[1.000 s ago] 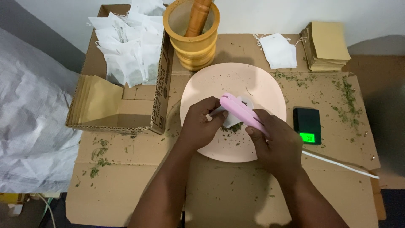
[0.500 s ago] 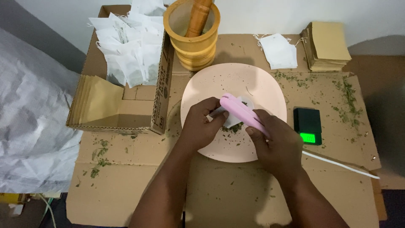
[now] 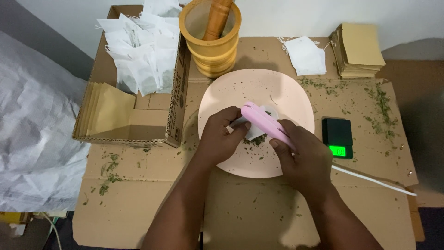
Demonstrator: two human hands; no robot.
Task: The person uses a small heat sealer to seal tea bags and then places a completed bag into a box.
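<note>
Head view: over the pink plate [image 3: 282,88] at the middle of the cardboard-covered desk [image 3: 240,213], the right hand [image 3: 303,157] is clenched around a pink hand sealer [image 3: 264,123], squeezing it down on a small white filter bag [image 3: 253,132]. The left hand [image 3: 222,136] pinches the bag's near edge at about 9 o'clock from the sealer. Green herb crumbs show in and around the bag. By my judgement, this bag is filled and its closing is under way. At 10 o'clock a cardboard box [image 3: 134,118] holds many white bags [image 3: 141,51]; whether they are finished I cannot tell. A few more lie at 1 o'clock [image 3: 305,54], beside stacked brown envelopes [image 3: 360,48]. A small black scale [image 3: 337,136] sits at 3 o'clock, a wooden mortar with pestle [image 3: 212,39] at 12.
</note>
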